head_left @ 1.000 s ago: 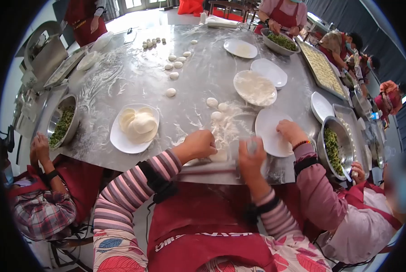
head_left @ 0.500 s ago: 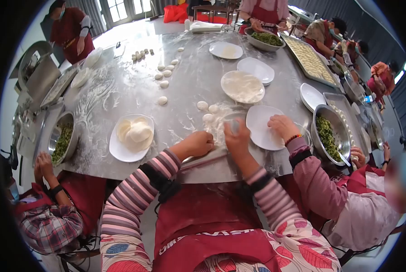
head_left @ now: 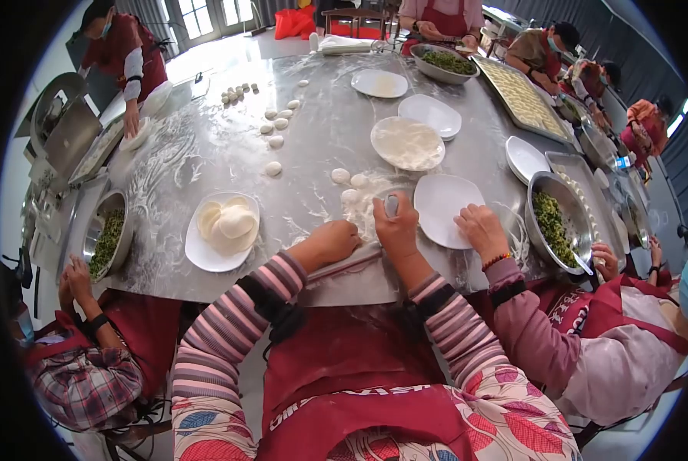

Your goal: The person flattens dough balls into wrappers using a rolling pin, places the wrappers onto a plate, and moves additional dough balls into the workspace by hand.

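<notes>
My left hand (head_left: 327,244) is closed low over the near edge of the steel table, its fingertips curled down; what lies under them is hidden. To its right my right hand (head_left: 398,227) is wrapped around a grey, rounded-ended object (head_left: 391,206), whose end sticks up between thumb and forefinger. A long, narrow, floury strip (head_left: 348,265) lies between the hands along the table edge. Just beyond them are loose flour (head_left: 367,211) and several dough pieces (head_left: 349,197). On my left stands a white plate (head_left: 222,263) with a pile of round dough wrappers (head_left: 230,223).
A neighbour's hand (head_left: 482,230) touches a white plate (head_left: 450,203) on my right. Steel bowls of green filling stand at right (head_left: 538,184) and left (head_left: 125,223). Farther back are a floury plate (head_left: 408,144), flattened dough pieces (head_left: 272,168) and a tray of dumplings (head_left: 521,96).
My right hand has moved slightly left and is now sharp instead of blurred. My left hand has barely shifted. At back left, a person has reached down to a white plate.
</notes>
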Motion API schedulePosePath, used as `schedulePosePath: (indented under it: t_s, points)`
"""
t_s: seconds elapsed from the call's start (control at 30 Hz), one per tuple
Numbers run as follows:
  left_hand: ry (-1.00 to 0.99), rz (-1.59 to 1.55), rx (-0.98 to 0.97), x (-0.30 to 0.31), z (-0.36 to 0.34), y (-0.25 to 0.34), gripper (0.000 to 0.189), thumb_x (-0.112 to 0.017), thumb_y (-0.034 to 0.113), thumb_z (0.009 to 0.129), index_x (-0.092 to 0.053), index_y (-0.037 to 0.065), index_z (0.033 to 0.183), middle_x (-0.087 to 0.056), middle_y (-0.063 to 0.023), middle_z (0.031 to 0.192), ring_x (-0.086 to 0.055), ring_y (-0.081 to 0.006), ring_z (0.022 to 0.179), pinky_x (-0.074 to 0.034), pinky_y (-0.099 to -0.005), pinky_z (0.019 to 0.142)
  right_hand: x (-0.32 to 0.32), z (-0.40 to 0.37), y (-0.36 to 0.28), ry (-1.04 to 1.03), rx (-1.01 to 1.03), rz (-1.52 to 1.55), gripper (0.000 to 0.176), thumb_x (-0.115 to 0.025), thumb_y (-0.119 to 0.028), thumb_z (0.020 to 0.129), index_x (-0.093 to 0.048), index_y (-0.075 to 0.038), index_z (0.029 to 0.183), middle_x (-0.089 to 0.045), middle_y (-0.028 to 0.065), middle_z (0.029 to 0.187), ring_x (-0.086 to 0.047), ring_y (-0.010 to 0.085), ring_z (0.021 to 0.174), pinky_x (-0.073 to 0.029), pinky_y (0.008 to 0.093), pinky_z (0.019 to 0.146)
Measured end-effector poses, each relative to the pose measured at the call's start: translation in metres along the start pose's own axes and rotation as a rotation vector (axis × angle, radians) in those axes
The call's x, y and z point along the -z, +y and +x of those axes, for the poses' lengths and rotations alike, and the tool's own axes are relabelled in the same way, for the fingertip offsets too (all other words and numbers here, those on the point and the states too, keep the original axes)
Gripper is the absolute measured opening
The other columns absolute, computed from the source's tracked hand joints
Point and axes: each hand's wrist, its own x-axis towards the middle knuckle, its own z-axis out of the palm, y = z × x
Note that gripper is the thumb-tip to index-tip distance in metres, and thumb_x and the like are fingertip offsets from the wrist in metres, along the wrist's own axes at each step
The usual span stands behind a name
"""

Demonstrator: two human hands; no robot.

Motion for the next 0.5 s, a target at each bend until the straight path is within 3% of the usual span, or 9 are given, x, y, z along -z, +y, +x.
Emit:
schedulePosePath:
  t_s: [0.1, 0.17, 0.23, 0.3, 0.33, 0.4, 0.5]
  points:
    - [-0.129, -0.014, -0.036, 0.013, -0.002, 0.002, 0.02, -0.055, 0.016, 0.076, -0.058, -0.004, 0.076, -0.06, -0.0202, 0.073, -0.061, -0.03, 0.064, -0.047, -0.0391, 0.063, 0.02, -0.019, -0.007, 0.051, 0.053, -0.103, 0.023, -0.064, -0.009, 0.074, -0.049, -0.003, 0.09, -0.053, 0.019, 0.063, -0.054, 0.0364, 0.055, -0.041, 0.0412, 0.049]
    - [-0.079, -0.134, 0.0, 0.001, -0.01, -0.014, 0.019, -0.055, 0.014, 0.075, -0.057, -0.004, 0.079, -0.061, -0.0192, 0.074, -0.061, -0.0287, 0.062, -0.047, -0.0389, 0.061, 0.048, -0.043, -0.006, -0.024, 0.425, -0.426, 0.017, -0.064, -0.003, 0.071, -0.055, -0.004, 0.086, -0.051, 0.013, 0.074, -0.054, 0.0277, 0.056, -0.041, 0.037, 0.046]
    - [-0.119, -0.334, 0.107, -0.001, -0.02, -0.015, 0.018, -0.055, 0.01, 0.075, -0.055, -0.004, 0.086, -0.061, -0.0163, 0.078, -0.06, -0.0275, 0.062, -0.047, -0.0392, 0.062, 0.052, -0.044, -0.014, -0.001, 0.437, -0.386, 0.016, -0.064, -0.003, 0.07, -0.056, -0.004, 0.085, -0.05, 0.0116, 0.077, -0.054, 0.0262, 0.055, -0.041, 0.0365, 0.046]
    - [-0.089, -0.283, 0.071, -0.006, -0.023, -0.004, 0.017, -0.055, 0.01, 0.075, -0.056, -0.004, 0.085, -0.061, -0.0169, 0.077, -0.06, -0.0283, 0.064, -0.047, -0.0393, 0.064, 0.044, -0.045, -0.005, 0.014, 0.405, -0.414, 0.018, -0.064, -0.003, 0.071, -0.055, -0.003, 0.086, -0.051, 0.013, 0.076, -0.054, 0.0278, 0.057, -0.041, 0.0375, 0.046]
    - [-0.033, -0.235, 0.018, -0.005, -0.02, 0.005, 0.016, -0.054, 0.01, 0.075, -0.056, -0.004, 0.084, -0.061, -0.0176, 0.076, -0.061, -0.029, 0.066, -0.047, -0.0394, 0.065, 0.028, -0.035, 0.006, 0.098, 0.3, -0.241, 0.019, -0.063, -0.006, 0.073, -0.052, -0.003, 0.088, -0.053, 0.0166, 0.072, -0.054, 0.0318, 0.057, -0.04, 0.0396, 0.046]
    - [0.007, -0.126, 0.003, -0.002, -0.013, 0.014, 0.016, -0.054, 0.01, 0.075, -0.058, -0.004, 0.082, -0.061, -0.0187, 0.076, -0.061, -0.0301, 0.07, -0.046, -0.0394, 0.068, 0.009, -0.01, 0.0, 0.027, 0.022, -0.085, 0.022, -0.065, -0.011, 0.074, -0.05, -0.004, 0.088, -0.054, 0.0192, 0.07, -0.054, 0.0363, 0.058, -0.041, 0.0418, 0.05]
    - [0.068, -0.051, 0.033, -0.001, 0.003, 0.009, 0.016, -0.054, 0.01, 0.075, -0.059, -0.004, 0.08, -0.061, -0.0195, 0.075, -0.061, -0.028, 0.067, -0.047, -0.0389, 0.064, 0.005, -0.002, 0.001, -0.019, -0.023, -0.025, 0.024, -0.066, -0.012, 0.073, -0.05, -0.003, 0.089, -0.055, 0.0199, 0.07, -0.055, 0.0369, 0.06, -0.042, 0.0414, 0.051]
